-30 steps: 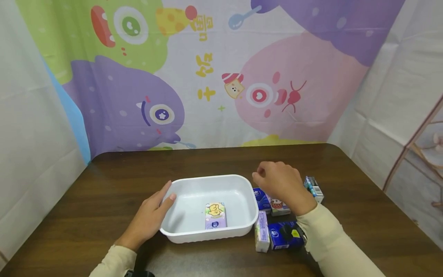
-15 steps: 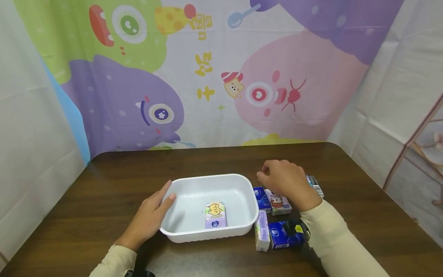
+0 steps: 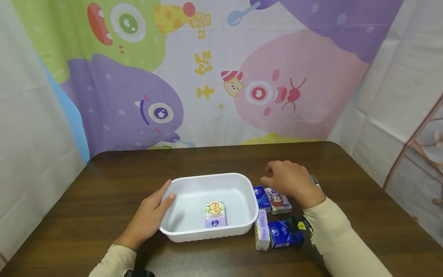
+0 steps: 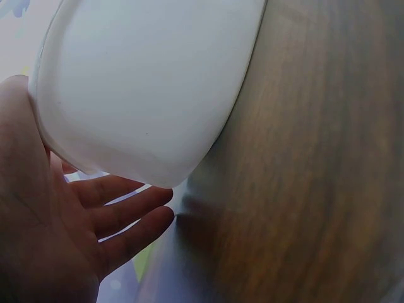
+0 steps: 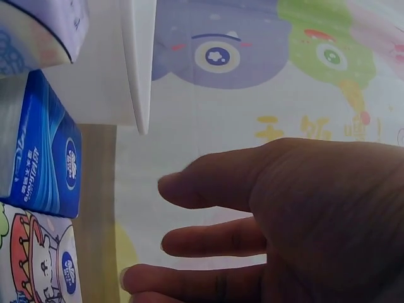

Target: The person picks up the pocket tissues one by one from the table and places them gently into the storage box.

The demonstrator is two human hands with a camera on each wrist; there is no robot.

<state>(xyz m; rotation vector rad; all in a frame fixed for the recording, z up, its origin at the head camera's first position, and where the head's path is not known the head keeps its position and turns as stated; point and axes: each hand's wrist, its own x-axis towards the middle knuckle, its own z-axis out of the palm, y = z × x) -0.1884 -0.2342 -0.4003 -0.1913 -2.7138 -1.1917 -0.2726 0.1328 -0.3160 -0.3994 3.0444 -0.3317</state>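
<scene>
My left hand (image 3: 150, 213) rests at the left end of a white plastic tray (image 3: 207, 233), thumb over the rim. Its other fingers lie fairly straight along the outside wall, spread apart in the left wrist view. Inside the tray lies one tissue pack (image 3: 215, 215), yellow and lilac with a cartoon. My right hand (image 3: 288, 181) hovers to the tray's right, nothing between its thumb and fingers. Close by are a blue tissue pack (image 3: 262, 198) and a pink cartoon tissue pack (image 3: 278, 201), both plain in the right wrist view as well.
Nearer the front, a lilac and white tissue pack (image 3: 262, 231) stands on its side against the tray's right end. Another blue tissue pack (image 3: 285, 233) lies beside it, partly under my right wrist. A further pack (image 3: 313, 179) is mostly hidden behind that hand. A printed cloth (image 3: 207, 127) hangs behind the table.
My right hand has drifted a little to the right, showing more of the pink pack and covering more of the far one. The left hand and the tray stay put.
</scene>
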